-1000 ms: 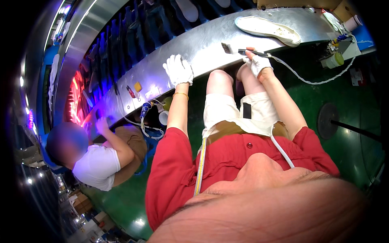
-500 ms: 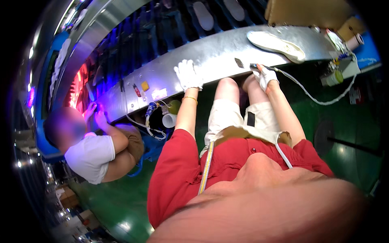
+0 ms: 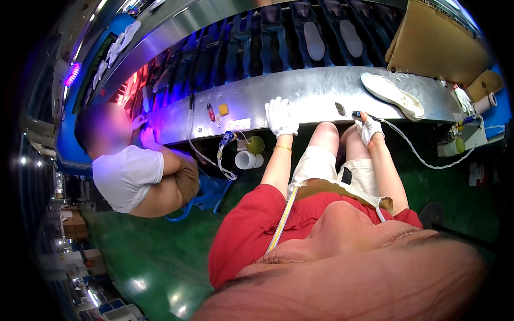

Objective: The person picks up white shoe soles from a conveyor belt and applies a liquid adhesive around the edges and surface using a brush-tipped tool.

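My left hand, in a white glove, lies on the near edge of a metal bench with its fingers stretched out and nothing held. My right hand, also gloved but with a bare thumb and fingertip showing, is closed around a small dark handheld tool at the bench edge. A white cord runs off to the right from that tool, whose exact kind I cannot make out. Between the hands lies a small dark flat piece. Beyond my right hand a white shoe rests on the bench.
Behind the bench, a slatted conveyor carries grey soles. Cardboard stands at back right. A yellow block and red-handled tool lie leftward; a white cup hangs below. Another person sits at far left.
The whole view has shifted, so the bench and both hands appear lower and farther right. Relative to the bench, the hands, dark tool and shoe stay about where they were.
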Demonstrator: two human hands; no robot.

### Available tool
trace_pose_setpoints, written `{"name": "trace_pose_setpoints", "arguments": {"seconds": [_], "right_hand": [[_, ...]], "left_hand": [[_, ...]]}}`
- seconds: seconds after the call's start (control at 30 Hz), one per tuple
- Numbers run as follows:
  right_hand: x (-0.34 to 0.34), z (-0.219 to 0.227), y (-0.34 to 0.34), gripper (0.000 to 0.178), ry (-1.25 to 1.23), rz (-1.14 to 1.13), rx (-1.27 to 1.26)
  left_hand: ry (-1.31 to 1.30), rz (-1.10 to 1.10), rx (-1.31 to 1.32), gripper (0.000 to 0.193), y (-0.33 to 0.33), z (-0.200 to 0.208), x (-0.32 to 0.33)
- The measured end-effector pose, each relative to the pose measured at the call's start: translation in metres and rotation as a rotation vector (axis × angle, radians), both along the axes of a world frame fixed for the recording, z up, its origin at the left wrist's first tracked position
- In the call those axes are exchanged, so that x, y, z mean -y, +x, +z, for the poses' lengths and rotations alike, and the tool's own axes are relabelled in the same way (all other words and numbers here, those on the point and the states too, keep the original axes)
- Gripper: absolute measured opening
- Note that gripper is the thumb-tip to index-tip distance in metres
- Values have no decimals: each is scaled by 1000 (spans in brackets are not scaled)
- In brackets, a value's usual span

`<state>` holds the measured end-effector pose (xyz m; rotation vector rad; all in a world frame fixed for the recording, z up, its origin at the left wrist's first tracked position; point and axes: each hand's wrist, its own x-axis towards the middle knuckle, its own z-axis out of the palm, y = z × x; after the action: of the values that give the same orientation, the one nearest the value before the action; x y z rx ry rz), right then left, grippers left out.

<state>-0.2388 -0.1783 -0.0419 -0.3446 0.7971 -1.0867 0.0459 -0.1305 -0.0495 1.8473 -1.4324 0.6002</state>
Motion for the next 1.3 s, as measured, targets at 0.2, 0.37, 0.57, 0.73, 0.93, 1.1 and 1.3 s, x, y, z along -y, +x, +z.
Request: {"name": "trace_pose_setpoints", "arguments": {"seconds": [0.2, 0.37, 0.57, 0.73, 0.93, 1.1, 1.3], "right_hand": [[8, -15, -13, 16, 45, -25, 210], [6, 2, 2, 10, 57, 11, 330], [16, -28, -27, 20, -58, -6, 230], [31, -48, -39, 17, -50, 15, 247], [34, -38, -33, 19, -67, -115, 60], [33, -31, -41, 19, -62, -33, 33], [9, -1, -13, 23, 31, -53, -216]], "left_hand": [[30, -65, 69, 19, -4, 10, -25], [393, -51, -95, 34, 82, 96, 8], [126, 219, 273, 21, 160, 301, 42], [209, 572, 228, 58, 232, 376, 15], [247, 580, 144, 63, 276, 409, 41], [473, 468, 148, 62, 286, 400, 84], [628, 373, 336, 62, 344, 359, 91]]}}
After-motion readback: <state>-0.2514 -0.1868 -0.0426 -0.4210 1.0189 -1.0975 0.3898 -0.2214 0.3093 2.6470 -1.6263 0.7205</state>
